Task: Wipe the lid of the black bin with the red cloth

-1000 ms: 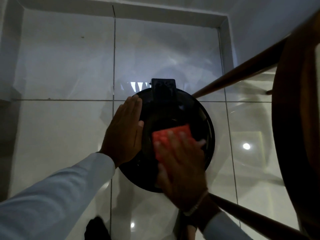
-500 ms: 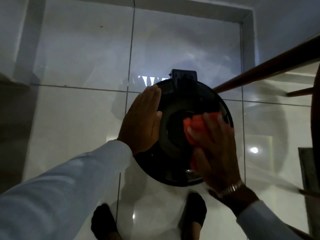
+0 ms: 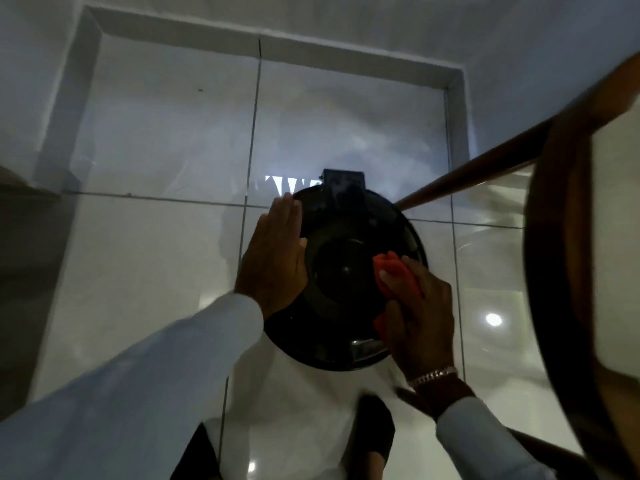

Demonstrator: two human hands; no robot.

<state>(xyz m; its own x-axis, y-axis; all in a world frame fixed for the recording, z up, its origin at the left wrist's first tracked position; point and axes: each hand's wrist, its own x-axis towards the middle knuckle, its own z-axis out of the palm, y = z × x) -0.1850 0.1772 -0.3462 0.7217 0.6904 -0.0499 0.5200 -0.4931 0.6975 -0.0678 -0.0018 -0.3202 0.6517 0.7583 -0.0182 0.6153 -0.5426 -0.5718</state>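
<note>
While left hand (image 3: pixel 273 258) stays flat, right hand (image 3: pixel 415 317), grip on red cloth (image 3: pixel 394 275), moved nearer on lid (image 3: pixel 343 271).

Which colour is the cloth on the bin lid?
Red cloth, seen in the head view.

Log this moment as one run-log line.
phase: wiping | left hand: flat on lid, steadying | right hand: pressing red cloth on lid's right side | bin: on tiled floor

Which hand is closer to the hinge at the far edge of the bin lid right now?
Left. The left hand lies flat on the lid's left side, fingertips just short of the hinge. The right hand presses the red cloth at the near right.
</note>
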